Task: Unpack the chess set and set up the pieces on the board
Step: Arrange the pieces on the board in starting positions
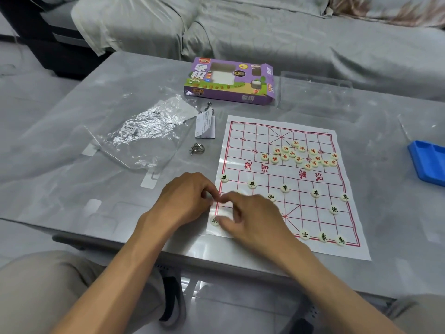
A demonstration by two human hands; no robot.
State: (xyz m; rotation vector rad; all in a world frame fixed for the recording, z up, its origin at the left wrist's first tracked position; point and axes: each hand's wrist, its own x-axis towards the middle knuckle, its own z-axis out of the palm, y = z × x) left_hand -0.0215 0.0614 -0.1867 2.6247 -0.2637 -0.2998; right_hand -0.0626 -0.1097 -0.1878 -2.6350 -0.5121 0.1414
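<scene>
A paper xiangqi board (240, 131) lies on the grey table (72, 131). Red-lettered pieces (298, 155) sit in a loose heap on its far half. Black-lettered pieces stand on the near half: a row of several (285, 188), one further right (333, 209), and three on the near right edge (323, 237). My left hand (187, 201) hovers at the board's near left edge, fingers curled round something pale, seemingly a piece. My right hand (252, 222) meets it fingertip to fingertip, its lower fingers beside a corner piece (214, 221). What it pinches is hidden.
The purple chess box (228, 79) lies at the back with a clear plastic tray (315, 95) to its right. A crumpled plastic bag (144, 136), a leaflet (205, 125) and a metal ring puzzle (197, 148) lie left of the board. A blue tray (428, 162) is far right.
</scene>
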